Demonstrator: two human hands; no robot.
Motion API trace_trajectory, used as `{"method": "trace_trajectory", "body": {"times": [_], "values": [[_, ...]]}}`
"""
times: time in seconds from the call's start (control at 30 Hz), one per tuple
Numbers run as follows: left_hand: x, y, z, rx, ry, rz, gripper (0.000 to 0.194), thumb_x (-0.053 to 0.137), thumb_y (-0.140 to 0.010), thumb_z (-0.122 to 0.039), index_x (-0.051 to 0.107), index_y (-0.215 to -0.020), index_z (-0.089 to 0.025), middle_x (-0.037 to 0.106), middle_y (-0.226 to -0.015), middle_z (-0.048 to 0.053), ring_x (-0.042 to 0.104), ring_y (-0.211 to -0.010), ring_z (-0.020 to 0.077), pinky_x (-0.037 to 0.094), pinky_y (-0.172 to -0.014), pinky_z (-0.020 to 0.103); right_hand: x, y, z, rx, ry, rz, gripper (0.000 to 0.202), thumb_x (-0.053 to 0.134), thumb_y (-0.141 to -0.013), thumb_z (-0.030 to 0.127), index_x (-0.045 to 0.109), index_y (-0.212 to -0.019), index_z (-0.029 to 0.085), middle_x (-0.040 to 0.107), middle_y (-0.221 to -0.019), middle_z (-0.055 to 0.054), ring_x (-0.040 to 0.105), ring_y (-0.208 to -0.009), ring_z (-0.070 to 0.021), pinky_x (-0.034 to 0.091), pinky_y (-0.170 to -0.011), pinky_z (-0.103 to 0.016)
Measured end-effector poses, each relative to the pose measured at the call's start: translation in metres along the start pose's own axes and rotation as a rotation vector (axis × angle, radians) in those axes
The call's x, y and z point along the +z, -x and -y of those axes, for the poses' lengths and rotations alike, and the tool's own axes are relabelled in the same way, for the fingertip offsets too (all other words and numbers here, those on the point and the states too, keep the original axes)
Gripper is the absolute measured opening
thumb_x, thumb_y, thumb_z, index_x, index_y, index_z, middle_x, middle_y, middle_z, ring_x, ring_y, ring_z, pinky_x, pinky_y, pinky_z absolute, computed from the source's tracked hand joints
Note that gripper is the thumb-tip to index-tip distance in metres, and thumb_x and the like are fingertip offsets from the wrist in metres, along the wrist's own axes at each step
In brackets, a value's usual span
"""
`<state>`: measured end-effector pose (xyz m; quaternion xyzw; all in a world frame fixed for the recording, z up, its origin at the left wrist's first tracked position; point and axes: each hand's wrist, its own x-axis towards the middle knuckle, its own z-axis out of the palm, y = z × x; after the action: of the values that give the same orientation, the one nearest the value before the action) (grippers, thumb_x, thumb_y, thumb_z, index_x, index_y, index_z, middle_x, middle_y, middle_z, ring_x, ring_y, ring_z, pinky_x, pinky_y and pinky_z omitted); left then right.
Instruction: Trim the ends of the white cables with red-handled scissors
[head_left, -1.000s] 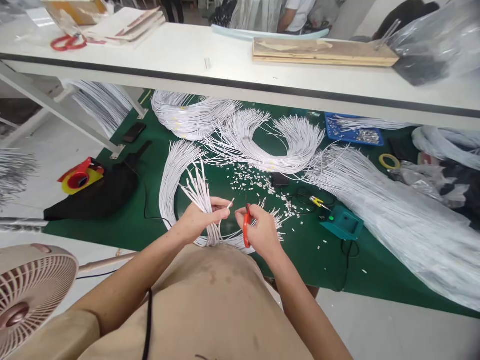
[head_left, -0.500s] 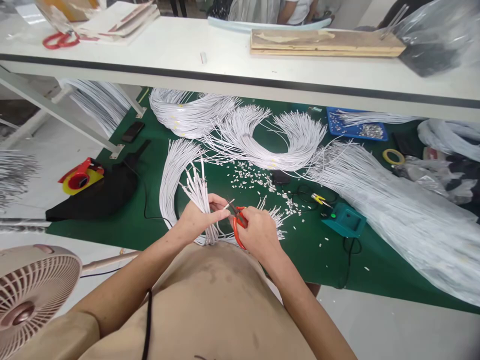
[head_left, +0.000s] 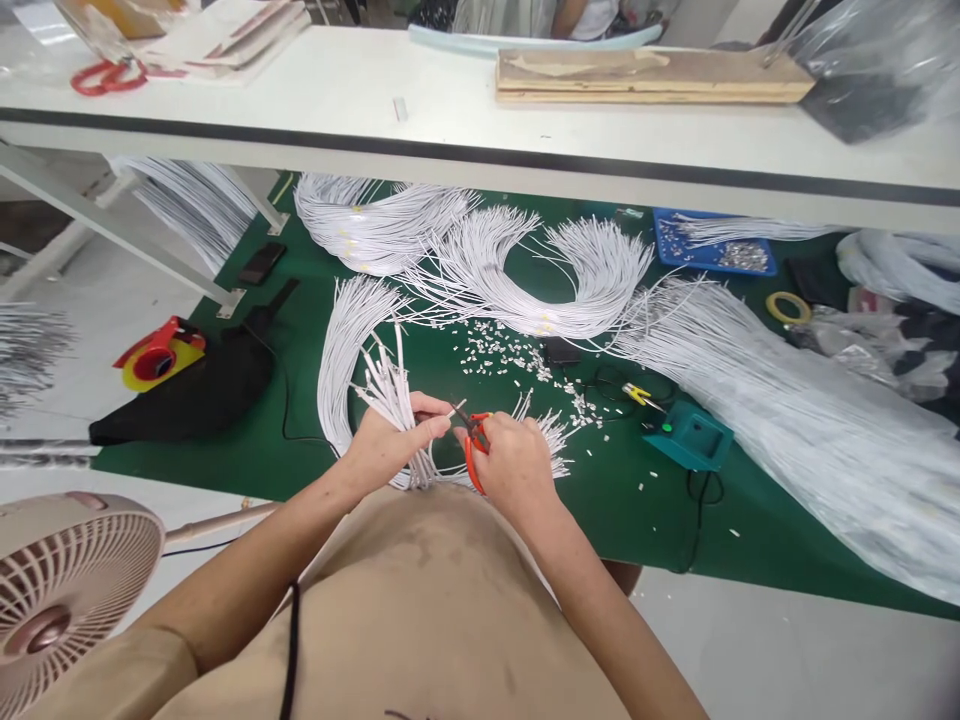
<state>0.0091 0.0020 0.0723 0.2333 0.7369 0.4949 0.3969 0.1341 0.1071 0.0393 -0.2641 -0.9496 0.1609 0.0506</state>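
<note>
My left hand (head_left: 390, 440) is closed round a bundle of white cables (head_left: 388, 385), with one cable end sticking out between thumb and fingertips toward the right. My right hand (head_left: 516, 455) grips orange-handled scissors (head_left: 474, 460); their dark blades are at that cable end. Whether the blades touch it is too small to tell. A curved hank of white cables (head_left: 337, 350) lies left of the bundle. Small white pieces (head_left: 499, 350) are scattered on the green surface beyond my hands.
Large cable hanks (head_left: 555, 310) lie on the green mat (head_left: 600, 520). At the right are a teal device (head_left: 690, 437), yellow-handled pliers (head_left: 641, 396) and a blue tray (head_left: 712, 258). A white shelf (head_left: 337, 100) crosses above. A fan (head_left: 60, 600) stands lower left.
Both hands have shifted very slightly left, with the cables and scissors still held. The whole view has also moved a little.
</note>
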Motion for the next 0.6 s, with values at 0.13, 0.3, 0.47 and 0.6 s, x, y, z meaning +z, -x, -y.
{"method": "trace_trajectory", "body": {"times": [0.13, 0.3, 0.47, 0.6], "values": [[0.001, -0.001, 0.001, -0.021, 0.009, -0.005, 0.019, 0.062, -0.069, -0.028, 0.065, -0.083, -0.015, 0.061, -0.065, 0.001, 0.051, -0.057, 0.0118, 0.042, -0.055, 0.024, 0.005, 0.000, 0.000, -0.006, -0.006, -0.031, 0.034, 0.043, -0.087, 0.039, 0.058, -0.066, 0.017, 0.060, -0.066, -0.003, 0.046, -0.056, -0.0123, 0.026, -0.063, -0.029], [0.003, -0.003, 0.003, -0.016, -0.010, -0.040, 0.022, 0.061, -0.070, -0.029, 0.064, -0.086, -0.014, 0.063, -0.068, 0.003, 0.056, -0.062, 0.0145, 0.044, -0.058, 0.026, 0.005, -0.003, -0.006, 0.019, -0.179, -0.018, 0.030, 0.051, -0.082, 0.036, 0.056, -0.059, 0.016, 0.057, -0.063, -0.002, 0.044, -0.055, -0.0116, 0.028, -0.063, -0.029], [0.002, -0.004, 0.007, 0.046, -0.072, -0.037, 0.022, 0.063, -0.069, -0.029, 0.066, -0.086, -0.016, 0.063, -0.072, 0.002, 0.056, -0.063, 0.0145, 0.045, -0.060, 0.026, -0.004, -0.010, -0.007, 0.246, -0.860, 0.008, 0.020, 0.057, -0.075, 0.035, 0.062, -0.069, 0.017, 0.054, -0.065, 0.001, 0.046, -0.058, -0.0107, 0.034, -0.058, -0.024], [0.002, -0.003, 0.006, 0.014, -0.022, 0.023, 0.025, 0.060, -0.072, -0.033, 0.064, -0.089, -0.015, 0.063, -0.069, 0.002, 0.056, -0.062, 0.0144, 0.045, -0.058, 0.026, -0.016, -0.018, 0.000, 0.301, -1.236, 0.075, 0.021, 0.057, -0.074, 0.029, 0.067, -0.090, 0.019, 0.054, -0.065, 0.002, 0.048, -0.060, -0.0107, 0.037, -0.059, -0.024]]}}
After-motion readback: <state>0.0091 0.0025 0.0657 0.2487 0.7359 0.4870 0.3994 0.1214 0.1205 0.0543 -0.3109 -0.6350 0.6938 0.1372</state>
